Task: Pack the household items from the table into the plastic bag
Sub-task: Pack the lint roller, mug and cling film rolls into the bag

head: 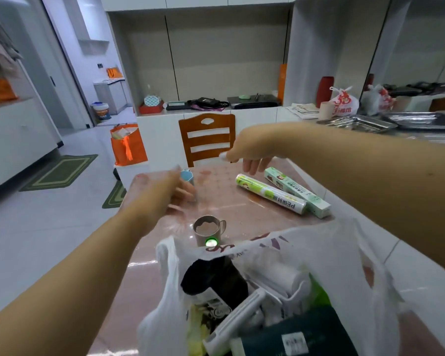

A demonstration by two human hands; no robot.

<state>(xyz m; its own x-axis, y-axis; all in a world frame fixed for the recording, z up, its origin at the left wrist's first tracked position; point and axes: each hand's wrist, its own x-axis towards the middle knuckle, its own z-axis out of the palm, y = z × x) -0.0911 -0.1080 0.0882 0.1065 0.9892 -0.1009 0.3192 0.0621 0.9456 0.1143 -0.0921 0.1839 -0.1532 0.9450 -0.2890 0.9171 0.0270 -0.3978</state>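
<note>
Head view: your left hand (154,194) is blurred at a small blue-topped item (187,176); whether it grips it, you cannot tell. Your right hand (249,150) pinches something small and white, fingers spread. The cling-film roll (270,194) reads "PE"; beside it, touching, lies a green box (297,192). Bare table (224,186) lies between your hands. The plastic bag (332,258) gapes at the near edge, behind it a mug (208,231).

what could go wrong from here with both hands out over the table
The left hand reaches past the cup, so that forearm could tip it. The bag is already crowded and slumps open with neither hand on it, so contents could spill. The roll could roll off if nudged.
</note>
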